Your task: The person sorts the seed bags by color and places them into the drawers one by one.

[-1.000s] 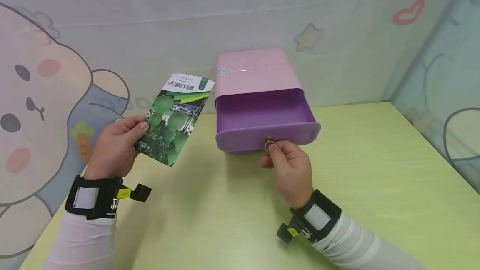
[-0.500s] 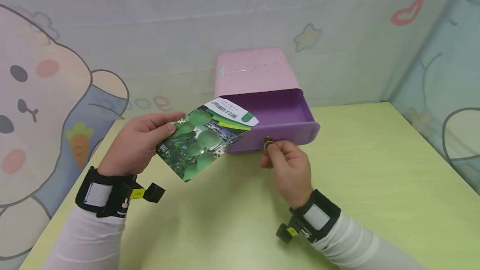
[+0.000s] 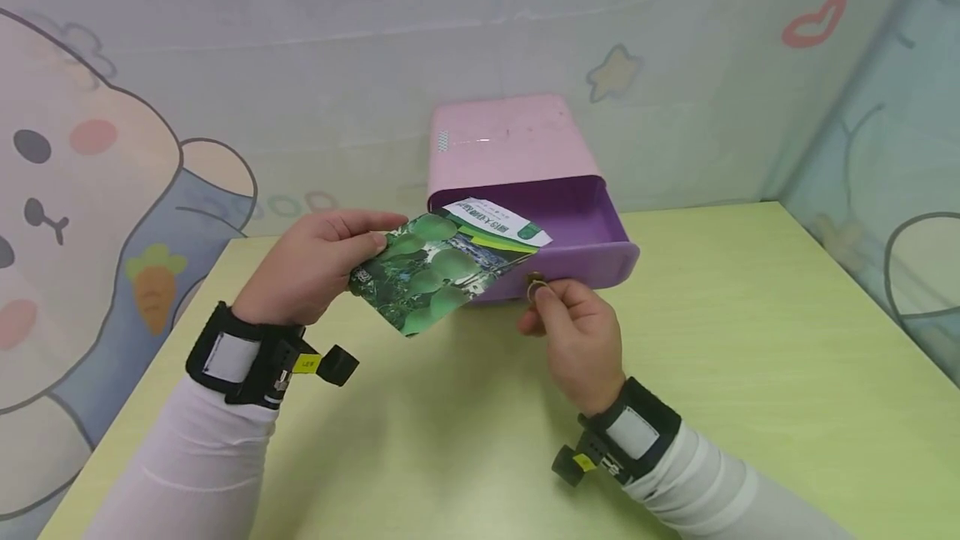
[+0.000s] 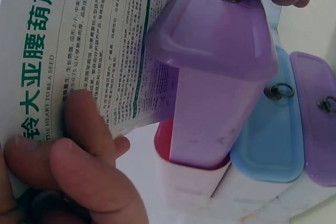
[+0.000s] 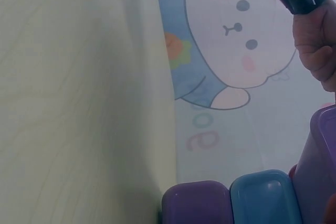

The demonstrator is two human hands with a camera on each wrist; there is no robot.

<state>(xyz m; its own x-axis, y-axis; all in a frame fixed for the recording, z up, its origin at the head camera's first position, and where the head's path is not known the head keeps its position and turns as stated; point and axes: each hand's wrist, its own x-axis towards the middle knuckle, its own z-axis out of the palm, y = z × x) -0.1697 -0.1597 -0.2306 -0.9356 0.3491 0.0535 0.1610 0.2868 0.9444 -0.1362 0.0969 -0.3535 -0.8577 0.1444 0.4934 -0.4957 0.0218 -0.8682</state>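
My left hand (image 3: 315,265) pinches a green seed packet (image 3: 442,269) by its near-left corner, thumb on top. Gourds are pictured on its front; printed text covers the back in the left wrist view. The packet's white end hangs over the pulled-out purple drawer (image 3: 592,263), covering part of its front and opening. My right hand (image 3: 581,340) pinches the metal ring pull (image 3: 534,286) on that drawer's front. The drawer slides out of a pink cabinet (image 3: 513,140). In the right wrist view my left hand (image 5: 317,45) shows above the drawer; the packet is mostly out of frame.
Below the pulled-out drawer, a blue drawer (image 4: 270,140) and another purple drawer (image 4: 320,119) sit pushed in, each with a ring pull. The cabinet stands on a pale yellow-green table (image 3: 750,340), close to a cartoon-printed cloth backdrop (image 3: 360,90).
My left hand has brought the seed packet rightward and tilted it, from beside the cabinet to over the drawer. My right hand and the open drawer have stayed in place.
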